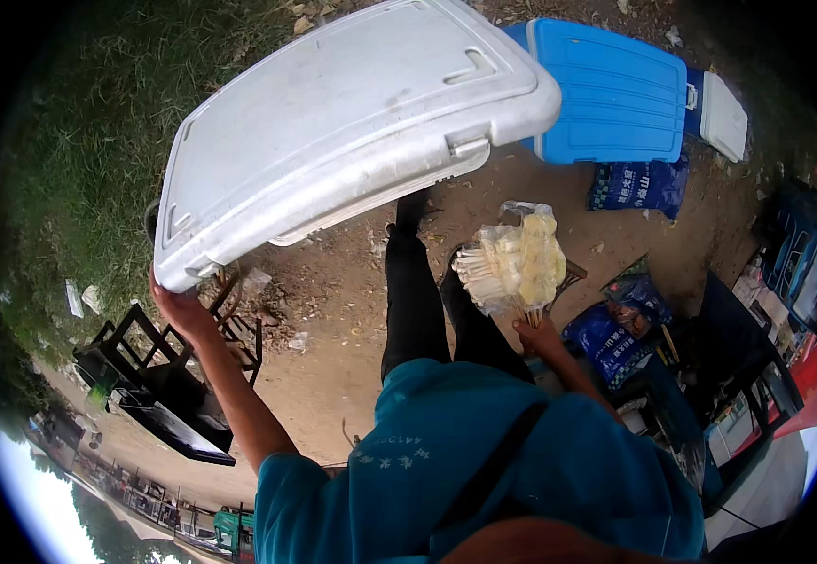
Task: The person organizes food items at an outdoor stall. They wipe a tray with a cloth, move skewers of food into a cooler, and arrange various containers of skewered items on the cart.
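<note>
My left hand point(186, 317) grips the near left corner of a large white plastic cooler lid point(352, 120), with the fingers partly hidden beneath it. The lid's top faces up and slants, and what lies under it is mostly out of sight. In my right hand point(542, 338) are the thin sticks of skewers point(534, 317). The skewers' food ends point(514, 261) are pale and yellowish, wrapped in clear plastic bags. They hang over the dirt ground beside my leg, apart from the white lid.
Beyond the white lid stand a blue cooler box point(609, 92) and a smaller white-lidded box point(724, 116). Printed dark-blue bags point(638, 189) lie on the dirt, and another blue bag point(606, 342) sits at right. Black folding furniture point(162, 395) stands at left, near grass point(98, 141).
</note>
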Available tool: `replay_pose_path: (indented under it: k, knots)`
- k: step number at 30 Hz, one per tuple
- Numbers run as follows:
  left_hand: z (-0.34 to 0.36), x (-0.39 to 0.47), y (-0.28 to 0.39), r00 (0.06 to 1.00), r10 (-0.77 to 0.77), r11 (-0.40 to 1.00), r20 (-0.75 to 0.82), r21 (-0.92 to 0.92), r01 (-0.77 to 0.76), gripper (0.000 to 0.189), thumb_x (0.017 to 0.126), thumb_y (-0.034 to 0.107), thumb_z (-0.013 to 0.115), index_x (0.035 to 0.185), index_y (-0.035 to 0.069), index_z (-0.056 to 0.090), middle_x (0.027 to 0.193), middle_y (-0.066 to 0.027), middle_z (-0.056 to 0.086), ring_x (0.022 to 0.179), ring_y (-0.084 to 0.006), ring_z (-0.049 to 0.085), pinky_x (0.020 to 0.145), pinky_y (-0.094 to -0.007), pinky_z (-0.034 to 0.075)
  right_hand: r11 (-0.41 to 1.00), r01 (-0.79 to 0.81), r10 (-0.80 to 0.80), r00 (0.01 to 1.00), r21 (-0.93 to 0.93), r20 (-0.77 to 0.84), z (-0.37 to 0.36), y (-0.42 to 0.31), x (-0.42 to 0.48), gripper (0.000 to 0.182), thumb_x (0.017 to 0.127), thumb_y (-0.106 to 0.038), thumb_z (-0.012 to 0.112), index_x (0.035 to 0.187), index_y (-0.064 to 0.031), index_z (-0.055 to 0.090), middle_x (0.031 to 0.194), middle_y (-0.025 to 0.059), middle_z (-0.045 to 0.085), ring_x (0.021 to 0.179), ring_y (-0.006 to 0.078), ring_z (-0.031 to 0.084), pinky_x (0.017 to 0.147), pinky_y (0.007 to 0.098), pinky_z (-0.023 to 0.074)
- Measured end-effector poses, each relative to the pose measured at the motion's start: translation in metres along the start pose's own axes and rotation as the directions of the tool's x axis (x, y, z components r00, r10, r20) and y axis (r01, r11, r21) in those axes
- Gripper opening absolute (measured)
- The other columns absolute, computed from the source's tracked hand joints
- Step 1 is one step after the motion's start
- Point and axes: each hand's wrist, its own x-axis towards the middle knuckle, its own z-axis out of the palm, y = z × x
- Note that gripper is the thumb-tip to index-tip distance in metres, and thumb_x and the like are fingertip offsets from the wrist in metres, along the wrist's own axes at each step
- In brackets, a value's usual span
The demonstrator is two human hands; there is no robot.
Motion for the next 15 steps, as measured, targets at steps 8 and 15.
replay_pose_path:
  k: [8, 15]
  knots:
    - [0.056, 0.138, 0.087, 0.993, 0.058, 0.964, -0.102, 0.265, -0.029, 0.052, 0.085, 0.049, 0.043, 0.100, 0.000, 0.050, 0.071, -0.0096, 0.055, 0.069, -0.0210, 0.060, 0.062, -0.0336, 0.053, 0.884, 0.355, -0.310, 0.932, -0.305, 0.186, 0.025, -0.089, 0.027, 0.024, 0.078, -0.025, 0.063, 0.076, -0.0027, 0.055, 0.055, 0.0022, 0.049, 0.043, 0.0112, 0.046, 0.039, 0.0251, 0.0358]
    - [0.065, 0.147, 0.098, 0.982, 0.066, 0.954, -0.174, 0.301, -0.010, 0.057, 0.083, 0.051, 0.044, 0.097, -0.004, 0.051, 0.068, -0.0100, 0.053, 0.066, -0.0218, 0.060, 0.061, -0.0333, 0.054, 0.357, 0.818, -0.640, 0.566, -0.452, 0.519, 0.073, -0.188, 0.085, 0.036, 0.074, -0.027, 0.067, 0.096, 0.0000, 0.058, 0.083, 0.0162, 0.062, 0.072, 0.0313, 0.059, 0.066, 0.0337, 0.0457]
